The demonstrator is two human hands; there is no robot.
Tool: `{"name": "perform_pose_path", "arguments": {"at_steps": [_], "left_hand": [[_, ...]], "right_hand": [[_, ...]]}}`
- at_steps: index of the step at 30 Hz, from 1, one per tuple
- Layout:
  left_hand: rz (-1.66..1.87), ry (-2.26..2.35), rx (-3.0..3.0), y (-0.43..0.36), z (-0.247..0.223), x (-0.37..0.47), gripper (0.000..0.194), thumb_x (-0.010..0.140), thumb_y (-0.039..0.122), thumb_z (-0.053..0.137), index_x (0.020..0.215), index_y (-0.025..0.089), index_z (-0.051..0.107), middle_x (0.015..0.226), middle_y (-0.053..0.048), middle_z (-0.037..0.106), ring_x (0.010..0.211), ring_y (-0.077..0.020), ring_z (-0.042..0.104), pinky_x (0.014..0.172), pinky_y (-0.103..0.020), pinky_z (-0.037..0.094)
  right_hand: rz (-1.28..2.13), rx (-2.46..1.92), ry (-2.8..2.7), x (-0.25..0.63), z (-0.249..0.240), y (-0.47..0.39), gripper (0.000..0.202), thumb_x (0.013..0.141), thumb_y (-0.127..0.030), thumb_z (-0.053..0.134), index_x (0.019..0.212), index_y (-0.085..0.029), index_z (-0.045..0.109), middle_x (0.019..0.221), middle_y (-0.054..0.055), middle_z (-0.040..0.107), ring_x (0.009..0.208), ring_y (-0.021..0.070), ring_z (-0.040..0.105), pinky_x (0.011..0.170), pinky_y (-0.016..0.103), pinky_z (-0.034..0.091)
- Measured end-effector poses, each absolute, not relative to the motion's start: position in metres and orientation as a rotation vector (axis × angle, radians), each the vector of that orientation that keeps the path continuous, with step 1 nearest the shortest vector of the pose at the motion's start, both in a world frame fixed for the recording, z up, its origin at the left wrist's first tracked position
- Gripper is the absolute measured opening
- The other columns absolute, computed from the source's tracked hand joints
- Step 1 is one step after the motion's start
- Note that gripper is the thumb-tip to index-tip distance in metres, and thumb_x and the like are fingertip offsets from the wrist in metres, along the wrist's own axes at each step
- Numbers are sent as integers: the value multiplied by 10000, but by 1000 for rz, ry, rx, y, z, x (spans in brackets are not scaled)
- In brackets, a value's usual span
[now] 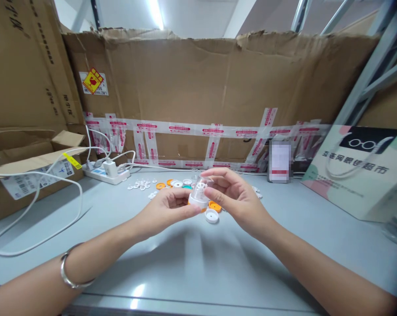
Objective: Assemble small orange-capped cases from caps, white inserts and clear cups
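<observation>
A small clear-domed container [198, 202] with a white collar and an orange bottom is held between both hands, a little above the table. My left hand [164, 208] is closed around its white lower part, thumb in front. The fingers of my right hand [238, 195] grip the clear cover [197, 186] from the right and over its top. Inside the cover a white wheel-like piece shows through. Just right of the container are an orange round cap [215, 206] and a white round cap [212, 216]. My right fingers hide part of the cover.
Behind the hands lie small white pieces [142, 184], an orange ring [160, 186] and other round parts. A power strip [108, 173] with white cables stands left, beside an open cardboard box [30, 175]. A phone [279, 162] leans at the back; a paper bag [356, 188] stands right.
</observation>
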State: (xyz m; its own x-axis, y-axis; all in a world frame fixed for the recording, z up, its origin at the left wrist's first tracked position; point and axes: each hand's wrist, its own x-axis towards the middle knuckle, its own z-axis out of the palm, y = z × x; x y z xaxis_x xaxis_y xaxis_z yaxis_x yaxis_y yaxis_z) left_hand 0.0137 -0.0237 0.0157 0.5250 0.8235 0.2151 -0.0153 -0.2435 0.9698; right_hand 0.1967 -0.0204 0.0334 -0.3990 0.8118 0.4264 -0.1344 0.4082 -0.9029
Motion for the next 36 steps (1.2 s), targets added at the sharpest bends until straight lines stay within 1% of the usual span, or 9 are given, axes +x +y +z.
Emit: {"name": "perform_pose_path", "arguments": {"at_steps": [4,10,15,20,24,26,29,32,36], "left_hand": [[934,661,1643,-24,17,13,226,808,307,610,990,181,656,981,-41,678,947,-187,616,866,-329,471],[915,603,1710,-24,16,12,243,836,304,561,1009,147,629,996,-74,661,980,-216,598,900,-372,450],[936,680,1925,-22,12,10,266,843,363,528,913,130,637,902,-69,640,916,-218,575,827,-353,449],[955,726,2094,-23,13,9,248,834,350,523,801,127,627,770,-39,603,761,-163,533,704,-286,428],[991,846,2158,-26,13,12,227,837,333,522,804,139,636,769,-37,616,784,-172,547,732,-293,432],[1009,906,2169,-27,13,14,218,841,324,520,830,145,645,802,-41,633,803,-174,558,751,-294,434],[1011,929,2186,-27,12,15,213,843,317,521,865,154,656,841,-42,647,816,-172,563,769,-295,433],[1005,871,2204,-27,12,14,209,846,311,516,879,156,652,872,-45,648,836,-179,561,787,-302,432],[997,762,2216,-29,15,12,203,857,291,506,903,155,648,899,-47,638,861,-181,555,802,-297,421]], "right_hand": [[1142,-601,-1712,197,29,-19,224,804,-277,620,1024,-274,575,907,3,637,797,128,618,650,245,520],[1109,-667,-1758,196,26,-19,269,809,-314,608,1078,-299,605,901,6,666,823,154,633,689,289,532],[1072,-657,-1790,196,25,-20,256,795,-290,626,1051,-300,627,973,8,679,879,171,641,720,303,546],[1044,-596,-1873,197,24,-21,243,818,-260,597,1058,-290,624,1052,14,657,905,168,638,773,323,546],[983,-637,-1828,195,19,-21,249,812,-271,609,1059,-300,615,1049,6,651,917,155,628,809,319,531],[968,-674,-1760,192,17,-21,243,762,-279,667,1002,-293,632,997,0,662,899,149,630,792,301,536],[962,-720,-1665,188,17,-21,208,705,-288,717,900,-258,651,900,6,675,820,150,641,694,279,555],[1011,-702,-1643,188,20,-23,180,729,-296,694,900,-252,658,849,10,687,756,147,648,614,265,555],[1053,-685,-1696,192,25,-24,174,756,-304,668,925,-263,670,886,19,700,787,166,653,605,276,549]]}}
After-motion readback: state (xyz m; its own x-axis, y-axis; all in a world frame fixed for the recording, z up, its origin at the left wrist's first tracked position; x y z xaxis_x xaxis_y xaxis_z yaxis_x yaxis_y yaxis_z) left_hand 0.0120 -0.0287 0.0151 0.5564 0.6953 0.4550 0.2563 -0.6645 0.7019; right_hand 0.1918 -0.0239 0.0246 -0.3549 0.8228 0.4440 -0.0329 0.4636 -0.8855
